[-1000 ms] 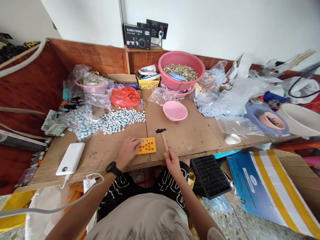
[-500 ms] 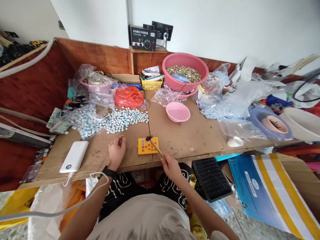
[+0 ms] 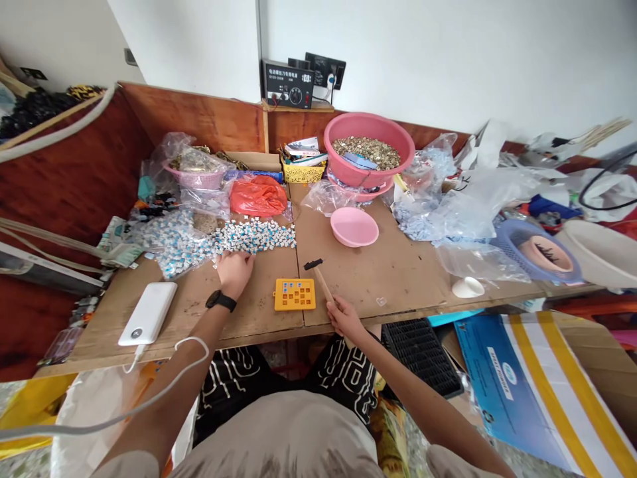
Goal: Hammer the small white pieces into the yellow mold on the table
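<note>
My left hand (image 3: 235,272) is at the near edge of a spread of small white-and-blue plastic pieces (image 3: 256,234). Its fingers are curled down against the pieces, and whatever lies between the fingertips is hidden. In my right hand (image 3: 345,317) is a small hammer (image 3: 325,285) with a wooden handle and dark head, raised just right of a yellow mould tray (image 3: 294,307). Rows of square slots cover that tray, which lies flat on the cardboard tabletop. Several slots along its top row and left side hold blue-and-white pieces.
A pink bowl (image 3: 354,227) stands beyond the hammer, before a large pink basin (image 3: 369,169) of small metal parts. At left lie a white power bank (image 3: 148,313) with its cable and a red plastic bag (image 3: 258,196). A white cup (image 3: 468,285) sits right.
My left hand has moved forward from the bare cardboard to the pile of pieces. The hammer has moved off the yellow tray to the right, its head now beside it.
</note>
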`<state>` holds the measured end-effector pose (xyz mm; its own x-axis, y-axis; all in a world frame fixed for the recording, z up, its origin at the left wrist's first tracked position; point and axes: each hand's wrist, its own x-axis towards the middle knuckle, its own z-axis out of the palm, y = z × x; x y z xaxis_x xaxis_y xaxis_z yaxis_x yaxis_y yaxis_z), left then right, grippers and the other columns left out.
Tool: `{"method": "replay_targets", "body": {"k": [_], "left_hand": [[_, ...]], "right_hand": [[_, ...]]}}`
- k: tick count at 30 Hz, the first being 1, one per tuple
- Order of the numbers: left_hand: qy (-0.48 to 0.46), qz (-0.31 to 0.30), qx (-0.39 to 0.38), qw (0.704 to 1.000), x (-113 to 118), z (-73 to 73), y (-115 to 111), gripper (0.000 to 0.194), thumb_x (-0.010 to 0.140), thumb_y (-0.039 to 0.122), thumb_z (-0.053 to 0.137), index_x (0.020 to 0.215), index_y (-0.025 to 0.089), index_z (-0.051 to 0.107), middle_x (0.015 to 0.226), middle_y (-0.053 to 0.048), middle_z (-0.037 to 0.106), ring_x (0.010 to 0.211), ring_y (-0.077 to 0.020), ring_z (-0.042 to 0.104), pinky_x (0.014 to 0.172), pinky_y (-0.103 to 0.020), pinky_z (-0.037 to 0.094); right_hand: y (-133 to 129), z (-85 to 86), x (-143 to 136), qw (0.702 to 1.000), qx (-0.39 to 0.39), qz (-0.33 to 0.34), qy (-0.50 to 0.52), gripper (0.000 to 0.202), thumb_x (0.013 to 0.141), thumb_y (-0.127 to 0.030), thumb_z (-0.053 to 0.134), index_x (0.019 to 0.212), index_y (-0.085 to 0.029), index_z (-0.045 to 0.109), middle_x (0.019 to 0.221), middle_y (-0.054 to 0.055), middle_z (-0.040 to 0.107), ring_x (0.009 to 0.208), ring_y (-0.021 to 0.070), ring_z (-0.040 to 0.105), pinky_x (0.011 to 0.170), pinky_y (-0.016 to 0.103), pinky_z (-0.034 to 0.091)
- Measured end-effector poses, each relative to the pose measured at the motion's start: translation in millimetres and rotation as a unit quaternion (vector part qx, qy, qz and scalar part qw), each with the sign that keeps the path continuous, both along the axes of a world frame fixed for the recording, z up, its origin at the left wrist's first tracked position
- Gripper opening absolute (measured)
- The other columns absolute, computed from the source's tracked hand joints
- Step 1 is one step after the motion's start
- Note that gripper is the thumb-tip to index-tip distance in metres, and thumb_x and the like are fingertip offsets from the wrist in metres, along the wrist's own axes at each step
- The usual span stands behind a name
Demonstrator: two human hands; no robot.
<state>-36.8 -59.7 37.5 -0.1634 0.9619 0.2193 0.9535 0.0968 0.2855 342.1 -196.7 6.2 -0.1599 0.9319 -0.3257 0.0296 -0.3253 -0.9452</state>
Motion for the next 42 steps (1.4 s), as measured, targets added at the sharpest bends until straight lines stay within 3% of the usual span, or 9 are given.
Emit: {"method": "replay_targets", "body": {"k": [4,11,16,18,21,24,29,34,42], "left_hand": [[0.047,-0.048,-0.007,0.998,4,0.8,-12,0.042,0.107,0.04,0.052,0.098,0.021,0.089,0.114,-0.026,0.085,0.127,-0.0497,0.061,0.11,-0.065,0.043],[0.037,-0.009,-0.02,0.999,10,6.9,-36,0.037,0.104,0.036,0.055,0.1,0.016,0.086,0.105,-0.028,0.081,0.124,-0.0534,0.063,0.108,-0.07,0.043],[-0.032,-0.035,-0.013,0.999,15,6.6,-53,0.025,0.097,0.034,0.065,0.098,0.021,0.086,0.103,-0.018,0.085,0.119,-0.0466,0.07,0.113,-0.067,0.048],[-0.129,-0.09,-0.02,0.987,22,2.1,-66,0.019,0.094,0.036,0.069,0.096,0.024,0.085,0.105,-0.012,0.086,0.113,-0.0395,0.074,0.11,-0.057,0.055],[-0.242,-0.226,-0.055,0.942,38,-8.9,-86,0.017,0.095,0.038,0.072,0.098,0.027,0.085,0.106,-0.008,0.086,0.104,-0.0299,0.076,0.098,-0.044,0.063],[-0.253,-0.286,-0.013,0.924,56,-21.6,-101,0.024,0.103,0.037,0.069,0.114,0.027,0.088,0.115,-0.009,0.086,0.113,-0.03,0.073,0.104,-0.047,0.063],[-0.229,-0.267,0.053,0.934,76,-34.6,-113,0.028,0.112,0.033,0.062,0.122,0.028,0.088,0.126,-0.011,0.086,0.128,-0.0338,0.066,0.119,-0.056,0.058],[-0.179,-0.207,0.055,0.96,81,-32.3,-119,0.029,0.112,0.033,0.062,0.122,0.028,0.089,0.144,-0.015,0.077,0.14,-0.0374,0.062,0.126,-0.062,0.051],[-0.235,-0.208,0.035,0.949,73,-39.7,-97,0.025,0.108,0.035,0.069,0.114,0.03,0.093,0.135,-0.012,0.077,0.134,-0.0351,0.064,0.123,-0.058,0.053]], "right_hand": [[-3,-0.9,2,1.0,0.015,-0.005,0.015,0.062,0.095,-0.077,0.077,0.12,-0.023,0.063,0.067,-0.014,0.046,0.041,0.0063,0.032,0.032,0.017,0.03],[-8,4.8,-2,0.998,0.036,-0.041,0.014,0.061,0.097,-0.074,0.077,0.127,-0.022,0.066,0.066,-0.013,0.046,0.043,0.0084,0.033,0.032,0.02,0.031],[-12,3.4,-4,0.996,0.038,-0.08,0.006,0.063,0.096,-0.075,0.078,0.13,-0.023,0.068,0.065,-0.011,0.047,0.044,0.0093,0.034,0.034,0.021,0.028],[-13,1.7,-5,0.996,0.036,-0.087,0.005,0.064,0.096,-0.076,0.077,0.132,-0.023,0.068,0.066,-0.011,0.047,0.044,0.0091,0.034,0.035,0.021,0.029],[-14,-0.7,-5,0.995,0.036,-0.097,-0.001,0.066,0.096,-0.078,0.077,0.132,-0.023,0.068,0.068,-0.011,0.049,0.045,0.0089,0.034,0.035,0.022,0.029],[-15,-2.8,-5,0.994,0.04,-0.105,0.001,0.065,0.096,-0.077,0.078,0.131,-0.023,0.068,0.068,-0.011,0.048,0.045,0.009,0.033,0.035,0.022,0.028],[-16,-4.4,-5,0.994,0.044,-0.104,0.007,0.065,0.097,-0.076,0.078,0.133,-0.023,0.068,0.068,-0.01,0.049,0.045,0.0087,0.032,0.035,0.021,0.029],[-16,-2.8,-5,0.993,0.047,-0.109,0.002,0.067,0.096,-0.077,0.078,0.134,-0.023,0.069,0.067,-0.01,0.05,0.043,0.0095,0.033,0.035,0.023,0.031],[-18,-4.4,-7,0.992,0.06,-0.11,-0.002,0.065,0.096,-0.078,0.076,0.133,-0.024,0.07,0.067,-0.009,0.05,0.044,0.0107,0.034,0.037,0.024,0.03]]}}
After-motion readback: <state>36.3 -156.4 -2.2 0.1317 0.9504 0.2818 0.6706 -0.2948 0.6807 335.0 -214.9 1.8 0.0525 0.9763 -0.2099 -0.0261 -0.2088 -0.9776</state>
